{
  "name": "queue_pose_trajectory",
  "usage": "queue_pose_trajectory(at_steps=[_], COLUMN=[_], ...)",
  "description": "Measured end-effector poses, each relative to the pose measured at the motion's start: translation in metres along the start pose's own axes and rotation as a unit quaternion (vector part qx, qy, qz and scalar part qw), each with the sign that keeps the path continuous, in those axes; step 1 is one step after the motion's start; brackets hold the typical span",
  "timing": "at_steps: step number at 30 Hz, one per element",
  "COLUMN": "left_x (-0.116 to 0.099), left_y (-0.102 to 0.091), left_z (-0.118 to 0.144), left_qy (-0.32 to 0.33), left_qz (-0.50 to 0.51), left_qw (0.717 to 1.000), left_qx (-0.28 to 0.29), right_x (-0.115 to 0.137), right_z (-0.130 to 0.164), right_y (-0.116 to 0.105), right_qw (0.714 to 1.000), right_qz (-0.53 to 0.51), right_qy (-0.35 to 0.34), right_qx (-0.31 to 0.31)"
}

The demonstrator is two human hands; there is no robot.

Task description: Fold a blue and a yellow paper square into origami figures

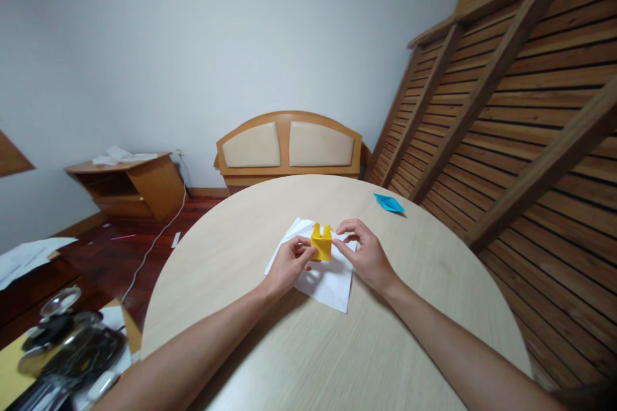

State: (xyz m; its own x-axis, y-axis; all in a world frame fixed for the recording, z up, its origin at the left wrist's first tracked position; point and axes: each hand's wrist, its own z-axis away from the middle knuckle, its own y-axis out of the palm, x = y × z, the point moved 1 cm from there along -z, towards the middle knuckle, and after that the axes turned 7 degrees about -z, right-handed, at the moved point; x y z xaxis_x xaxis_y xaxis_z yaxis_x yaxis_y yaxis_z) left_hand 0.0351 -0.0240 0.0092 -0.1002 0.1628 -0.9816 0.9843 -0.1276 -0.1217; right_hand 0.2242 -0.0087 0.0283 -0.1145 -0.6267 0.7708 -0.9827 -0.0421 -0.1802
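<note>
A yellow folded paper piece (321,249), squarish with two upright points on top, is held over the middle of the table. My left hand (289,263) pinches its left side between thumb and fingers. At its right side is my right hand (369,257), thumb and forefinger apart; the thumb tip is at the paper's edge, and I cannot tell whether it presses on it. Under both hands lies a creased white sheet (332,295). Farther back on the right rests a blue folded paper boat (389,203).
The round pale wooden table (231,321) fills the foreground. A slatted wooden frame (520,141) leans along the right. Behind stands a headboard (285,141). At left are a low cabinet (149,186) with papers, a white cable (157,237) on the floor, and cluttered items (72,347).
</note>
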Motion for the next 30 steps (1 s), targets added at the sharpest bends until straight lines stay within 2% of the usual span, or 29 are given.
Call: queue_pose_trajectory(at_steps=[2, 4, 10, 15, 26, 30], left_x=[0.000, 0.000, -0.005, -0.006, -0.006, -0.003], left_y=[0.001, 0.002, 0.002, 0.002, 0.002, 0.000], left_z=[0.001, 0.002, 0.006, 0.007, 0.004, 0.004], left_qy=[-0.002, 0.005, 0.025, 0.033, 0.055, 0.087], left_qz=[-0.007, -0.011, 0.007, 0.016, 0.016, -0.039], left_qw=[1.000, 1.000, 0.999, 0.998, 0.998, 0.995], left_qx=[-0.016, -0.016, 0.023, 0.059, 0.038, 0.012], right_x=[-0.001, -0.002, -0.008, -0.012, -0.008, -0.005], right_z=[0.001, 0.003, 0.005, 0.003, 0.005, 0.009], right_y=[0.004, 0.009, 0.013, 0.011, 0.013, 0.017], right_qw=[0.999, 0.997, 0.989, 0.981, 0.972, 0.977], right_qz=[0.006, -0.005, -0.075, -0.132, -0.171, -0.146], right_qy=[0.042, 0.076, 0.128, 0.141, 0.147, 0.136], right_qx=[-0.007, 0.016, 0.022, 0.034, 0.067, 0.077])
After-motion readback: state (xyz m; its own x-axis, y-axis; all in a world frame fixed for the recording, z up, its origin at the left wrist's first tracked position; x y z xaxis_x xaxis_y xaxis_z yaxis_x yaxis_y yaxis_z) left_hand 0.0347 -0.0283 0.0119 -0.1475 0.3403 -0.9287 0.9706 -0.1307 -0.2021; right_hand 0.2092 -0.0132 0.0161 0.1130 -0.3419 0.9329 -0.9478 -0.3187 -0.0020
